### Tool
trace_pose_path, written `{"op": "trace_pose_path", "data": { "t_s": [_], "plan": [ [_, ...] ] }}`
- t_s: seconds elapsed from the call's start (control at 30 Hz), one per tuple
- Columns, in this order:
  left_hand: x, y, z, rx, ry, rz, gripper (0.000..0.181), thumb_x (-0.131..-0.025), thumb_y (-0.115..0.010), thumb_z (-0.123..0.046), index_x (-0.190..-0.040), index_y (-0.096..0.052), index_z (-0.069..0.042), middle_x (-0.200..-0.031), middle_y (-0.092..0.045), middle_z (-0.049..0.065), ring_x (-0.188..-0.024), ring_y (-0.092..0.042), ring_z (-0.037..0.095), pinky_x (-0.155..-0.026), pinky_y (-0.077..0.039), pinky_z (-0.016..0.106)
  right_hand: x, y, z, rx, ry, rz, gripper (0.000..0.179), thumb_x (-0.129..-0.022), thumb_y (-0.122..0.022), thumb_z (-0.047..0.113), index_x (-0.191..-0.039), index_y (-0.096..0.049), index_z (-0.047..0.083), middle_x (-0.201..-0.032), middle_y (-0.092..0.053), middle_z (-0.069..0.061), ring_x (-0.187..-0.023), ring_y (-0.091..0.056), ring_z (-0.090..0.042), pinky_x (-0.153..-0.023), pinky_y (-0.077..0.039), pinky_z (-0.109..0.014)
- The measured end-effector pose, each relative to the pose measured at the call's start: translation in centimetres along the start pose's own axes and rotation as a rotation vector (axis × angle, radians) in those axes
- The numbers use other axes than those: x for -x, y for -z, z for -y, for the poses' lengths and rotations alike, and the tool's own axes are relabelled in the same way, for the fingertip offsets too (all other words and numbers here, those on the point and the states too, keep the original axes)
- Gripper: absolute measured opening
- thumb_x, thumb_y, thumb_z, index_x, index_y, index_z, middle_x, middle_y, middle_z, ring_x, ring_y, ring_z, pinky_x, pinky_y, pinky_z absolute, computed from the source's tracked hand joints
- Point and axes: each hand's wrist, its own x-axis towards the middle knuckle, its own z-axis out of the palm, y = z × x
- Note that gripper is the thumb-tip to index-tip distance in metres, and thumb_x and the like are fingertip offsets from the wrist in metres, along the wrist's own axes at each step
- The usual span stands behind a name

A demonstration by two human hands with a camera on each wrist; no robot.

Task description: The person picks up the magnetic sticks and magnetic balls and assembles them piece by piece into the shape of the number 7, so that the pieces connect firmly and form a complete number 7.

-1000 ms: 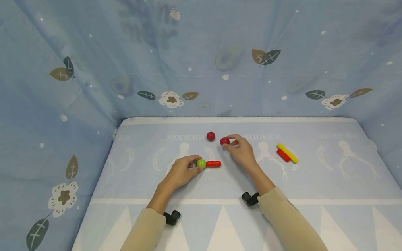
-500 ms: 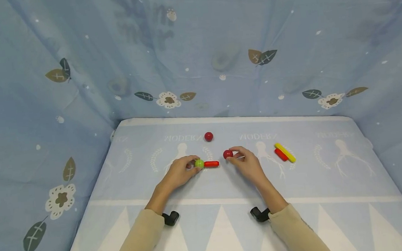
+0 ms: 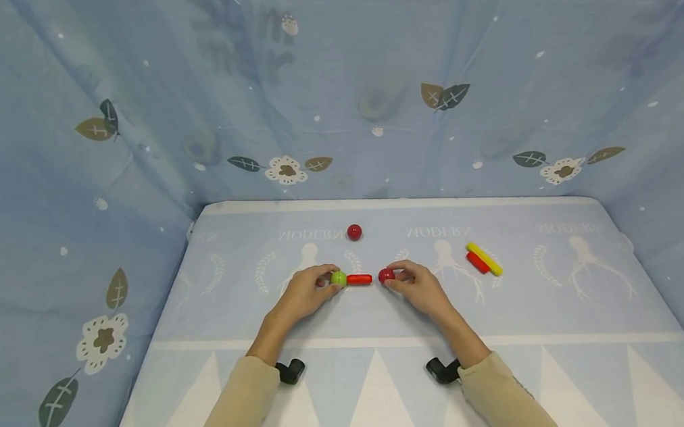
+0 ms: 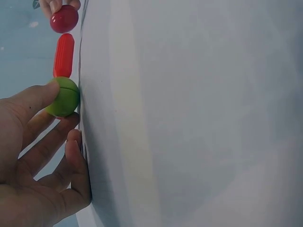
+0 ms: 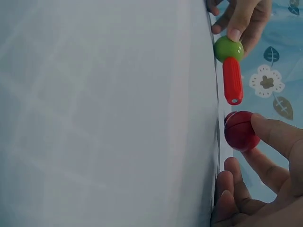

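Note:
My left hand (image 3: 305, 294) pinches a green ball (image 3: 338, 279) between thumb and fingers. A short red ridged rod (image 3: 359, 280) sticks out from the ball's right side, and the right wrist view shows a small hole in its free end. Something reddish (image 3: 321, 282) shows on the green ball's other side, mostly hidden by the left hand. My right hand (image 3: 420, 288) pinches a dark red ball (image 5: 242, 131) with a groove across it. This ball is in line with the rod, with a narrow gap between it and the rod's end.
Another red ball (image 3: 354, 232) lies farther back on the patterned cloth (image 3: 256, 343). To the right, a yellow rod (image 3: 484, 259) and a shorter red rod (image 3: 477, 263) lie side by side. A blue curtain (image 3: 331, 92) hangs behind the table.
My right hand has brought its red ball nearer to me and level with the rod's end. The left hand stays in place with the green ball. The head view shifts slightly.

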Motion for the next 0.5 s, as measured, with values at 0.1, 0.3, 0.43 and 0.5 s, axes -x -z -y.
{"op": "trace_pose_path", "data": {
  "t_s": [0.1, 0.3, 0.43, 0.5],
  "plan": [
    [0.01, -0.02, 0.01, -0.005, 0.007, 0.001, 0.035, -0.093, -0.074, -0.023, -0.127, -0.068, -0.016, -0.110, -0.069, 0.001, -0.094, -0.060, 0.017, -0.079, -0.050, 0.035, -0.04, -0.12, -0.04, 0.005, 0.007, 0.007, 0.031, -0.089, -0.077, 0.023, -0.119, -0.071, 0.017, -0.102, -0.065, -0.006, -0.091, -0.058, -0.023, -0.070, -0.048, -0.033],
    [0.08, 0.03, -0.04, -0.008, 0.020, -0.002, 0.035, -0.092, -0.075, -0.024, -0.126, -0.069, -0.018, -0.109, -0.069, 0.000, -0.094, -0.059, 0.017, -0.079, -0.050, 0.035, -0.18, -0.51, 0.04, 0.031, 0.054, 0.010, 0.032, -0.089, -0.078, 0.025, -0.118, -0.072, 0.014, -0.099, -0.066, -0.007, -0.091, -0.058, -0.024, -0.070, -0.047, -0.035],
    [0.03, 0.02, -0.03, -0.009, 0.014, 0.000, 0.035, -0.093, -0.074, -0.024, -0.126, -0.069, -0.018, -0.109, -0.069, 0.001, -0.094, -0.059, 0.017, -0.079, -0.050, 0.035, -0.26, -0.76, -0.03, 0.044, 0.068, 0.000, 0.031, -0.088, -0.079, 0.026, -0.117, -0.073, 0.015, -0.099, -0.068, -0.007, -0.092, -0.059, -0.024, -0.070, -0.048, -0.035],
    [0.00, 0.00, -0.02, -0.008, 0.013, 0.003, 0.035, -0.093, -0.074, -0.024, -0.127, -0.069, -0.018, -0.109, -0.069, 0.001, -0.094, -0.059, 0.017, -0.079, -0.050, 0.036, -0.22, -0.85, 0.06, 0.048, 0.071, 0.000, 0.031, -0.088, -0.079, 0.026, -0.117, -0.073, 0.016, -0.100, -0.068, -0.007, -0.093, -0.059, -0.024, -0.071, -0.048, -0.036]
  ]
}}
